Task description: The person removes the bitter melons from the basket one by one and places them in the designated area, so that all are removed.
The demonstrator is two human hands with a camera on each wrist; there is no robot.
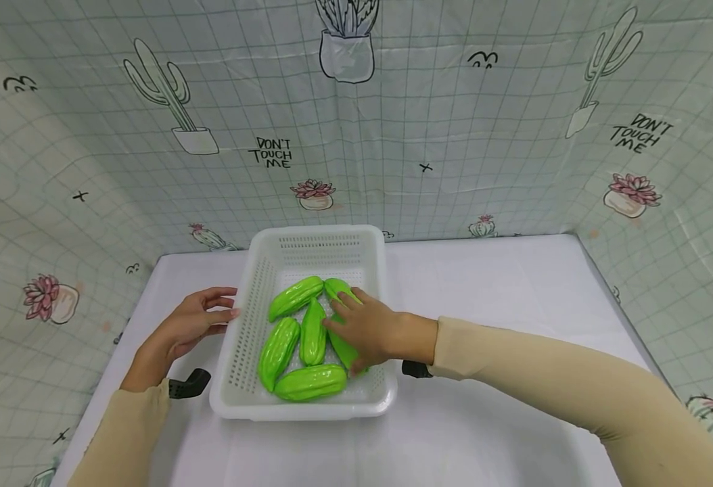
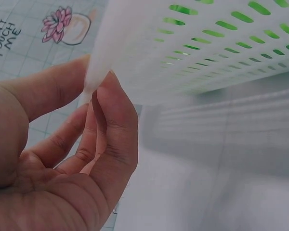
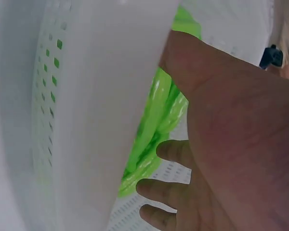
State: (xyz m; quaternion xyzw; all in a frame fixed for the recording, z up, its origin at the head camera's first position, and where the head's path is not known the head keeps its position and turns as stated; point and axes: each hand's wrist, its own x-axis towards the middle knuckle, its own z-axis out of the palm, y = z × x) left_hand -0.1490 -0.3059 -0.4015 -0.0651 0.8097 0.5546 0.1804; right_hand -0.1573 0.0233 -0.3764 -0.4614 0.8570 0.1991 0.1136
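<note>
A white perforated plastic basket (image 1: pixel 308 410) stands on the table, with several glossy green ridged, elongated vegetable-like pieces (image 1: pixel 310 383) lying in it. At the basket's left side my left hand (image 1: pixel 193 323) pinches the rim (image 2: pixel 98 53), thumb on one side and a finger on the other. My right hand (image 1: pixel 371 331) reaches over the right wall into the basket, fingers spread above a green piece (image 1: pixel 342 341) on the right, which it partly covers. In the right wrist view, more green (image 3: pixel 156 106) shows beside the thumb and fingers; whether they touch it I cannot tell.
A white cloth covers the table (image 1: pixel 484 291). Around the back and sides hangs a grid-patterned curtain (image 1: pixel 393 135) with cactus drawings. A black wrist mount (image 1: pixel 190 383) sits at the left cuff, and another (image 1: pixel 416 368) is under the right one.
</note>
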